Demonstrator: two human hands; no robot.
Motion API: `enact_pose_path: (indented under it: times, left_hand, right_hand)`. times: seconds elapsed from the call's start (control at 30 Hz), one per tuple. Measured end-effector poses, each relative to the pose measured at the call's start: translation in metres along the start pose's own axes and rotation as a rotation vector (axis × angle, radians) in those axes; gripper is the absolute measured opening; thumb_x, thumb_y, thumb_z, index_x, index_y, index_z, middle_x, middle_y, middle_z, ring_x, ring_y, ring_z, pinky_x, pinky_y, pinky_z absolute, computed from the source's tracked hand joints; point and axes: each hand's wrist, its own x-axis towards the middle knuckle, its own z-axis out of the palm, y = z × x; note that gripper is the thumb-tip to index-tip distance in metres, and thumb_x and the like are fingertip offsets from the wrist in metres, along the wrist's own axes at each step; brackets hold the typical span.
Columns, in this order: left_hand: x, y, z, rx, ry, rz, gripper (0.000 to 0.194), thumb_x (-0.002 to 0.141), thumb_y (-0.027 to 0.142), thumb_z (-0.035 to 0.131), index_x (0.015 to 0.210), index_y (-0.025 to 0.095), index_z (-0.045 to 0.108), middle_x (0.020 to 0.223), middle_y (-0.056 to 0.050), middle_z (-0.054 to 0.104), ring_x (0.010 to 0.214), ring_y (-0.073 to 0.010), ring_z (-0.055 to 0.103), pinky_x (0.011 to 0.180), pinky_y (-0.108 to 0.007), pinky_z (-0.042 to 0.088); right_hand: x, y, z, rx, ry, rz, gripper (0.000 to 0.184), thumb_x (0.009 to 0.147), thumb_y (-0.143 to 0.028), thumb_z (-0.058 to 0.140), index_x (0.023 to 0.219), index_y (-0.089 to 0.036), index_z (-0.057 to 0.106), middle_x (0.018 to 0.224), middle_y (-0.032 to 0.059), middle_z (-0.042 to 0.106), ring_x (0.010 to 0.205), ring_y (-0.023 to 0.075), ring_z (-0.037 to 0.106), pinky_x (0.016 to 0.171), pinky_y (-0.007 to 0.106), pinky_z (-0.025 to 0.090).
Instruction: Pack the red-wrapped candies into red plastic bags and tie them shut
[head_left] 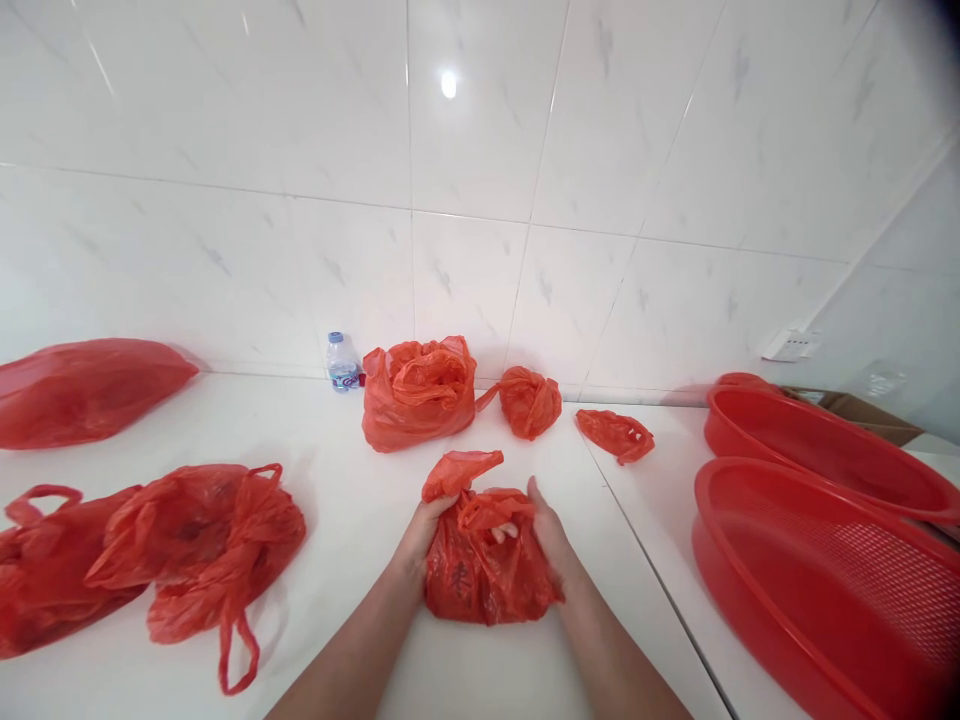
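red bag (pixel 487 590) held two-handed at front-centre of the white table (pixel 337 500).
left hand (pixel 431 525) and right hand (pixel 551 530) brace opposite sides, fingers wrapped on plastic, partly hidden, presumably to steady a soft load; count: three red bundles (pixel 420 395) behind, one bottle (pixel 343 368), two large red containers (pixel 750 600) at right.

Beyond L hand (pixel 420 530), to its L: clear bottle (pixel 343 368), blue cap (pixel 336 337), upright nr white tiled wall (pixel 285 270). Beyond both hands: 3 red bags (pixel 416 405). Well L of L hand: more bags (pixel 191 530), some w/ loop handles (pixel 255 655). R of R hand (pixel 553 540): 2 red tubs (pixel 739 605), nearer w/ mesh (pixel 892 580); past them, box (pixel 870 416), socket (pixel 793 346).
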Motion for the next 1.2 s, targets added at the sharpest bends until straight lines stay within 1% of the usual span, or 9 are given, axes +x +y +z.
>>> enact_pose_path:
  times: [0.1,0.17,0.4,0.5,0.7,0.8,0.9,1.03,1.2]
  left_hand:
    - [0.003,-0.003,-0.005,0.028,0.087,0.003,0.009,0.081,0.025,0.056,0.08,0.02,0.064,0.074,-0.004,0.067,0.08,-0.025,0.064,0.08,-0.04,0.047]
    - [0.005,-0.005,-0.004,0.078,0.126,0.023,0.005,0.079,0.025,0.06,0.081,0.021,0.064,0.073,-0.003,0.067,0.077,-0.024,0.063,0.079,-0.038,0.047]
    - [0.008,-0.014,0.009,0.299,0.042,0.052,0.018,0.077,0.026,0.065,0.092,0.022,0.057,0.086,-0.002,0.068,0.08,-0.0227,0.063,0.074,-0.035,0.048]
    - [0.008,-0.018,0.009,0.422,0.047,0.076,0.038,0.075,0.027,0.069,0.107,0.023,0.048,0.077,0.0,0.066,0.072,-0.0217,0.063,0.071,-0.035,0.048]
    - [0.002,-0.017,0.013,0.836,0.129,0.324,0.087,0.068,0.031,0.076,0.14,0.03,0.026,0.14,-0.01,0.039,0.117,-0.0265,0.049,0.099,-0.04,0.039]
    - [0.0,-0.015,0.016,0.9,0.118,0.463,0.062,0.077,0.036,0.068,0.134,0.028,0.044,0.141,-0.007,0.039,0.128,-0.0263,0.038,0.108,-0.038,0.028]
    - [0.001,-0.014,0.016,0.823,0.125,0.43,0.035,0.085,0.041,0.057,0.113,0.022,0.064,0.126,-0.008,0.056,0.122,-0.0265,0.045,0.108,-0.036,0.027]
    - [0.001,-0.014,0.017,0.698,0.216,0.307,0.034,0.085,0.045,0.055,0.103,0.019,0.067,0.103,-0.007,0.067,0.105,-0.0267,0.056,0.097,-0.036,0.037]
    - [0.001,-0.013,0.018,0.659,0.161,0.25,0.034,0.088,0.049,0.047,0.089,0.019,0.063,0.08,-0.004,0.066,0.076,-0.0211,0.057,0.074,-0.032,0.043]
  right_hand:
    - [0.0,0.0,0.012,-0.092,0.064,-0.087,0.029,0.08,-0.043,0.062,0.096,-0.019,0.062,0.065,-0.0012,0.058,0.062,0.0126,0.054,0.069,0.029,0.043]
    - [-0.001,0.0,0.02,-0.151,0.068,-0.111,0.042,0.075,-0.037,0.068,0.113,-0.022,0.056,0.075,-0.0009,0.062,0.064,0.0124,0.057,0.069,0.027,0.043]
    - [0.001,0.007,0.012,-0.242,0.161,-0.086,0.024,0.073,-0.04,0.069,0.074,-0.017,0.06,0.064,-0.0001,0.059,0.06,0.013,0.054,0.064,0.027,0.042]
    - [0.006,0.005,0.0,-0.273,0.251,-0.1,0.042,0.08,-0.048,0.059,0.052,-0.02,0.044,0.052,-0.0009,0.051,0.05,0.0114,0.046,0.057,0.027,0.038]
    - [0.015,0.001,-0.019,-0.305,0.418,-0.175,0.041,0.077,-0.052,0.059,0.054,-0.02,0.045,0.042,-0.0057,0.038,0.042,0.0101,0.038,0.048,0.026,0.033]
    - [0.016,0.002,-0.018,-0.428,0.472,-0.2,0.04,0.076,-0.05,0.062,0.055,-0.019,0.048,0.041,-0.0058,0.04,0.039,0.0099,0.041,0.046,0.025,0.032]
    - [0.012,0.002,-0.01,-0.504,0.454,-0.207,0.039,0.078,-0.054,0.059,0.06,-0.019,0.052,0.04,-0.0064,0.039,0.038,0.0104,0.042,0.046,0.025,0.035]
    - [0.004,0.0,-0.002,-0.397,0.331,-0.187,0.041,0.079,-0.06,0.054,0.076,-0.02,0.059,0.046,-0.0046,0.047,0.041,0.0115,0.045,0.047,0.025,0.036]
    - [0.0,0.0,-0.006,-0.262,0.24,-0.163,0.063,0.082,-0.073,0.031,0.092,-0.02,0.064,0.054,-0.0009,0.055,0.049,0.0137,0.05,0.056,0.028,0.041]
